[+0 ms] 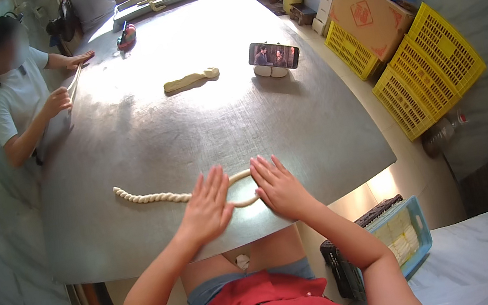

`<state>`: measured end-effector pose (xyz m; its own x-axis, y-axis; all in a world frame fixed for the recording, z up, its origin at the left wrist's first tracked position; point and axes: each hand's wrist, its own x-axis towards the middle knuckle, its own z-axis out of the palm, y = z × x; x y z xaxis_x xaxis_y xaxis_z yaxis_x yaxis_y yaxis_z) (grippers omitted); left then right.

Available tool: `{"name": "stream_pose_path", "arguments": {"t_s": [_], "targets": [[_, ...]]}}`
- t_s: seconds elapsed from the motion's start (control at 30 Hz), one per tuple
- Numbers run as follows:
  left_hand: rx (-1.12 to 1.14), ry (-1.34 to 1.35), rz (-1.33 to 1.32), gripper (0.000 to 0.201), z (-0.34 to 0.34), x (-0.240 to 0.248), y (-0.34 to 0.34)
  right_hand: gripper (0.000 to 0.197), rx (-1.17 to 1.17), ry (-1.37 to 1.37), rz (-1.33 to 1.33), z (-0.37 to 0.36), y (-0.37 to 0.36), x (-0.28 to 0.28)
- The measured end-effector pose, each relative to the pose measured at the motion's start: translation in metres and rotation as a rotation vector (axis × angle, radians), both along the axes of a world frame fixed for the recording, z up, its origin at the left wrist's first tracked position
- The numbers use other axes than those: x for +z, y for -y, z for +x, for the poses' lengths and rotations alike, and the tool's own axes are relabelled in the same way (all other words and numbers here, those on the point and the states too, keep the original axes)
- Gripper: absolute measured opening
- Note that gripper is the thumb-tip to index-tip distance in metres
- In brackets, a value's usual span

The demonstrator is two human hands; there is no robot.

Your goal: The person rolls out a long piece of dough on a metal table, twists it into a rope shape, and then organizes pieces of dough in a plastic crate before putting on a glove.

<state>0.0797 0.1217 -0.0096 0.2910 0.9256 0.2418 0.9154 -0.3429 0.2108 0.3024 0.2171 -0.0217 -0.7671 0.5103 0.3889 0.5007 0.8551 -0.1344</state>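
Metal table (317, 123) taken as reference: the pale dough rope (151, 197) lies near its front edge, twisted at the left end and parting into two bowed strands between the hands. Left hand (206, 203) and right hand (277, 187) both rest palm-down on the rope, fingers extended, pressing flat rather than gripping. A dough strip (192, 80) lies toward the table's middle, with a propped phone (274, 56) nearer its right side.
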Motion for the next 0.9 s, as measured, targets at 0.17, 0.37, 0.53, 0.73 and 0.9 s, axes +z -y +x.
{"name": "stream_pose_path", "arguments": {"t_s": [0.17,0.37,0.53,0.73,0.9], "targets": [[0.075,0.165,0.029,0.043,0.027,-0.004,0.069,0.032,0.123,-0.116,0.025,0.027,0.02,-0.002],[0.352,0.061,0.174,0.035,-0.002,-0.026,-0.044,0.026,-0.16,-0.166,-0.106,-0.029,-0.028,0.012],[0.045,-0.03,0.025,0.058,0.004,-0.006,-0.007,0.037,0.031,-0.027,0.059,-0.005,-0.015,-0.003],[0.108,0.246,0.049,0.029,0.038,-0.005,0.055,0.02,0.096,-0.098,-0.122,0.026,0.013,-0.001],[0.314,0.072,0.153,0.035,0.01,-0.023,-0.047,0.026,-0.214,-0.06,-0.189,-0.024,-0.031,0.011]]}}
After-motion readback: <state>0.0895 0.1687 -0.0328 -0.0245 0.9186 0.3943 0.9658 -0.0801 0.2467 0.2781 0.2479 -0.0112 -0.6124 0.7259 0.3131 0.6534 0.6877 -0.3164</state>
